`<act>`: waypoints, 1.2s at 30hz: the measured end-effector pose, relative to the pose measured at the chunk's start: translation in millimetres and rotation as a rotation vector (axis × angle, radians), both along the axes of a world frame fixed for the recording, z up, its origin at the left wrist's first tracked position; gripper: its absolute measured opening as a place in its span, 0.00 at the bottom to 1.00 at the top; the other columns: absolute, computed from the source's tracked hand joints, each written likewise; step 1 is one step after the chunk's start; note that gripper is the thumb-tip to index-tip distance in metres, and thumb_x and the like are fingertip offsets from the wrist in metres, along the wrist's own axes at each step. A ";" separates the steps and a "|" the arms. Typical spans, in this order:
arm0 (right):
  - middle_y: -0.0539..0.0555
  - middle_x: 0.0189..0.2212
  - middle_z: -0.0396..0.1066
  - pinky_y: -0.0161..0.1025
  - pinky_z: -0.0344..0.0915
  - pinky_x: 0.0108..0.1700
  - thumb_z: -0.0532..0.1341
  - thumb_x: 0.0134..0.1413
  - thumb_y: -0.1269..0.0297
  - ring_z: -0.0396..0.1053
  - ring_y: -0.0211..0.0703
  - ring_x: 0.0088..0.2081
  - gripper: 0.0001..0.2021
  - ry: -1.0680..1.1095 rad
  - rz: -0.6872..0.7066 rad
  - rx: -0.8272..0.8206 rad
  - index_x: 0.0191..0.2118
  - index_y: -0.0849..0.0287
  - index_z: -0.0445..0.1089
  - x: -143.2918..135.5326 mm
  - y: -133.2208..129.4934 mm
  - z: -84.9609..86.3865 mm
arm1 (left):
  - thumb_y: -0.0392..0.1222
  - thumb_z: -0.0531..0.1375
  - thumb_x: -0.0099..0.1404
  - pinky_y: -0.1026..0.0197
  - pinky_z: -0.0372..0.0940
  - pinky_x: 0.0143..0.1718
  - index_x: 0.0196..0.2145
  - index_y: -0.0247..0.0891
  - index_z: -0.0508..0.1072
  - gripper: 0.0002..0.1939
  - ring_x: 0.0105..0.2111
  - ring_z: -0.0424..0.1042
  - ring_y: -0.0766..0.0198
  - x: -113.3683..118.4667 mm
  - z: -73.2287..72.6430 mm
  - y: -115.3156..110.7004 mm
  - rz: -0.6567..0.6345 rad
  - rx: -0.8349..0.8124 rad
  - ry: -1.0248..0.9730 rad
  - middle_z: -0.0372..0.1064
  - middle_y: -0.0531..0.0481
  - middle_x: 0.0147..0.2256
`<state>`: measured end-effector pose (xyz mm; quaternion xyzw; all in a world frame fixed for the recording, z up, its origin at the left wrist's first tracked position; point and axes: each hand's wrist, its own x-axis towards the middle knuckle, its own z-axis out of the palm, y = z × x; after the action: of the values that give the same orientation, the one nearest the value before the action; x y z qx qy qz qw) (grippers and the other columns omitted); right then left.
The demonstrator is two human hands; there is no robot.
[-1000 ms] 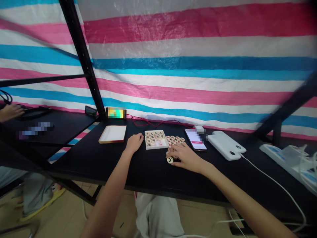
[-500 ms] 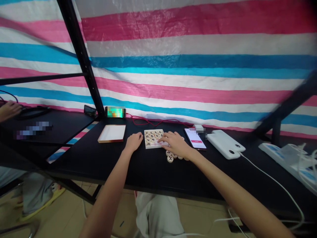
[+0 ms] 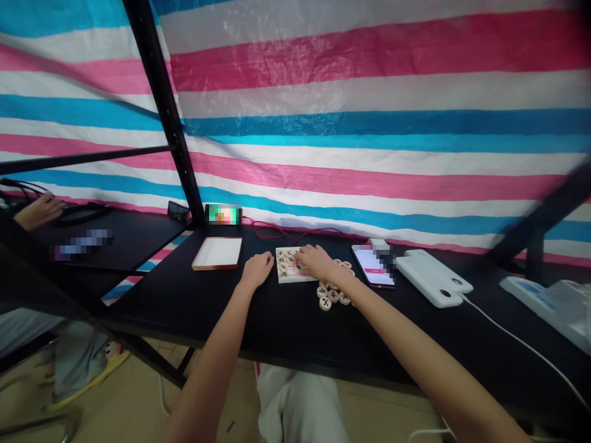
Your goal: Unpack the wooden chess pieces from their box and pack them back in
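My right hand (image 3: 314,262) reaches over a white box (image 3: 305,278), its fingertips pinched at a Chinese chess piece that they largely cover. Round wooden Chinese chess pieces (image 3: 284,267) with dark characters lie in rows in the box's left part. More loose Chinese chess pieces (image 3: 333,296) lie on the table under and beside my right wrist, some with red marks and some hidden by the arm. Just left of the box, my left hand (image 3: 257,271) rests on the table with its fingers curled in; nothing shows in it.
A shallow box lid (image 3: 217,253) lies on the black table (image 3: 286,326) at left. Behind it a lit phone (image 3: 223,215) leans. To the right are another phone (image 3: 375,267), a white device (image 3: 434,277) with a cable, and a power strip (image 3: 545,307). Another person's hand (image 3: 41,210) is far left.
My right hand has shifted from the box's right side towards its upper middle, uncovering more loose pieces. The left hand stays beside the box. The whole view has shifted slightly.
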<state>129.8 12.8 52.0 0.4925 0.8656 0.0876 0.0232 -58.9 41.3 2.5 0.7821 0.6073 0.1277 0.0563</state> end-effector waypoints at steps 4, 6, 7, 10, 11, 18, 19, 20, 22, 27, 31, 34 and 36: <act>0.54 0.38 0.68 0.40 0.52 0.42 0.56 0.48 0.63 0.62 0.45 0.42 0.08 0.039 -0.044 -0.097 0.35 0.56 0.67 9.3 -0.6 1.3 | 0.49 0.41 0.64 0.62 0.57 0.32 0.35 0.41 0.67 0.18 0.35 0.68 0.59 -1.7 -1.8 0.3 -0.012 0.008 -0.009 0.69 0.46 0.33; 0.53 0.39 0.68 0.41 0.52 0.42 0.57 0.48 0.64 0.62 0.44 0.42 0.10 0.061 -0.059 -0.134 0.39 0.54 0.66 13.3 -0.6 0.4 | 0.49 0.41 0.64 0.62 0.57 0.32 0.35 0.41 0.67 0.18 0.34 0.68 0.59 -2.2 -2.8 0.7 -0.012 0.014 -0.009 0.69 0.46 0.33; 0.52 0.40 0.68 0.41 0.52 0.42 0.57 0.47 0.63 0.62 0.44 0.42 0.12 0.070 -0.062 -0.136 0.40 0.53 0.65 15.0 -0.9 0.1 | 0.49 0.41 0.63 0.63 0.57 0.32 0.35 0.41 0.67 0.18 0.34 0.68 0.59 -2.3 -3.3 1.0 -0.011 0.018 -0.007 0.69 0.46 0.33; 0.53 0.42 0.66 0.42 0.51 0.42 0.59 0.47 0.61 0.60 0.45 0.44 0.12 0.068 -0.053 -0.087 0.40 0.53 0.66 19.2 -2.6 1.1 | 0.49 0.41 0.63 0.63 0.57 0.30 0.35 0.41 0.66 0.17 0.33 0.68 0.59 -2.4 -4.4 2.1 -0.012 0.026 -0.004 0.69 0.47 0.32; 0.54 0.42 0.66 0.42 0.50 0.42 0.59 0.46 0.60 0.59 0.46 0.45 0.12 0.057 -0.049 -0.064 0.39 0.53 0.67 20.4 -3.1 2.5 | 0.49 0.41 0.63 0.63 0.57 0.30 0.35 0.41 0.66 0.17 0.33 0.68 0.59 -2.3 -4.6 2.4 -0.011 0.027 -0.003 0.69 0.47 0.32; 0.57 0.39 0.66 0.44 0.48 0.42 0.62 0.41 0.58 0.58 0.50 0.43 0.11 -0.141 -0.110 -0.064 0.34 0.55 0.71 20.6 -2.5 16.3 | 0.49 0.41 0.64 0.63 0.57 0.33 0.37 0.41 0.67 0.18 0.34 0.68 0.61 -2.0 -2.9 1.4 -0.009 -0.001 -0.005 0.69 0.47 0.34; 0.58 0.39 0.66 0.45 0.47 0.42 0.62 0.41 0.58 0.58 0.50 0.43 0.11 -0.165 -0.108 -0.063 0.33 0.56 0.72 18.8 -2.0 16.9 | 0.49 0.41 0.64 0.63 0.57 0.33 0.37 0.41 0.67 0.17 0.34 0.68 0.61 -2.0 -2.6 1.2 -0.008 -0.001 -0.003 0.69 0.47 0.34; 0.59 0.39 0.66 0.45 0.47 0.42 0.62 0.41 0.58 0.58 0.50 0.43 0.11 -0.180 -0.103 -0.059 0.33 0.57 0.72 16.9 -1.4 17.3 | 0.48 0.41 0.64 0.64 0.57 0.33 0.37 0.41 0.67 0.17 0.34 0.68 0.61 -2.1 -2.5 1.2 -0.007 0.000 -0.001 0.69 0.47 0.34; 0.59 0.38 0.67 0.45 0.47 0.42 0.62 0.42 0.58 0.58 0.50 0.42 0.11 -0.175 -0.090 -0.053 0.33 0.57 0.72 14.5 -0.3 18.1 | 0.48 0.41 0.64 0.63 0.57 0.32 0.36 0.41 0.67 0.17 0.34 0.68 0.61 -2.2 -2.8 1.5 -0.008 0.006 0.002 0.69 0.47 0.34; 0.54 0.37 0.66 0.41 0.47 0.39 0.60 0.44 0.56 0.59 0.47 0.41 0.12 0.003 -0.053 0.018 0.37 0.53 0.69 28.6 -10.2 29.9 | 0.49 0.42 0.64 0.64 0.57 0.32 0.36 0.41 0.67 0.17 0.34 0.68 0.61 -2.1 -3.4 2.2 -0.010 0.009 -0.002 0.69 0.47 0.34; 0.52 0.37 0.65 0.39 0.47 0.37 0.59 0.46 0.53 0.59 0.45 0.39 0.14 0.073 0.033 0.045 0.39 0.51 0.67 52.6 -44.7 38.6 | 0.48 0.42 0.64 0.63 0.57 0.34 0.38 0.41 0.67 0.17 0.36 0.67 0.61 -1.2 -2.3 2.0 -0.007 -0.005 -0.009 0.70 0.47 0.36; 0.52 0.37 0.65 0.39 0.48 0.36 0.58 0.46 0.54 0.59 0.44 0.40 0.13 0.073 0.079 -0.020 0.39 0.50 0.67 66.2 -74.9 33.5 | 0.48 0.42 0.64 0.63 0.57 0.35 0.38 0.41 0.67 0.17 0.36 0.67 0.61 -1.0 -2.1 1.8 -0.009 -0.010 -0.010 0.70 0.47 0.36; 0.52 0.37 0.65 0.39 0.48 0.37 0.58 0.47 0.56 0.59 0.45 0.42 0.13 0.069 0.081 -0.033 0.40 0.50 0.67 71.7 -89.9 26.3 | 0.48 0.42 0.64 0.63 0.57 0.35 0.38 0.41 0.67 0.18 0.36 0.67 0.61 -1.1 -2.8 1.6 -0.005 -0.004 -0.007 0.70 0.47 0.35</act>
<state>201.5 -77.0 78.3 0.4592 0.8865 0.0572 -0.0019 -60.0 42.9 -0.2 0.7832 0.6053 0.1292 0.0604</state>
